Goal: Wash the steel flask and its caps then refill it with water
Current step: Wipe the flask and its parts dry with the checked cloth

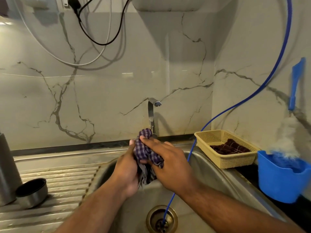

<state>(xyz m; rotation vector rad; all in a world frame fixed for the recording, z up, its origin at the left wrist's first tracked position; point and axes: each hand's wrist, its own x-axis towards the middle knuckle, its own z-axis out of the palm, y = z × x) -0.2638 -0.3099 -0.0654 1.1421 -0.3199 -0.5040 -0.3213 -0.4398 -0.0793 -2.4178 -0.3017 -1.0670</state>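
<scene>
Head view, sink station. Both hands meet above the sink [210, 170] basin, just in front of the faucet [151, 115].

The left hand [127, 167] has its fingers curled round a purple checked cloth [146, 150] from the left. The right hand [170, 163] lies over the same cloth from the right, its fingers stretched across the upper folds and its thumb tucked beneath, so the cloth is bunched and gripped between the two palms. A loose end of the cloth hangs down below the hands into the basin.

The steel flask [6, 169] stands upright at the far left edge of the ribbed drainboard [67, 179], partly cut off by the frame and well apart from both sets of fingers. A steel cap [32, 193] rests just beside the flask's base on the drainboard, tilted with its dark open side up.

A blue hose [235, 105] runs down from the upper right, passes under the right wrist and ends in the drain [161, 218]. At the right rim of the sink sits a yellow basket [235, 163] holding a dark cloth [229, 147]. Beside the basket is a blue holder [279, 185] with a brush [296, 83] rising from it.
</scene>
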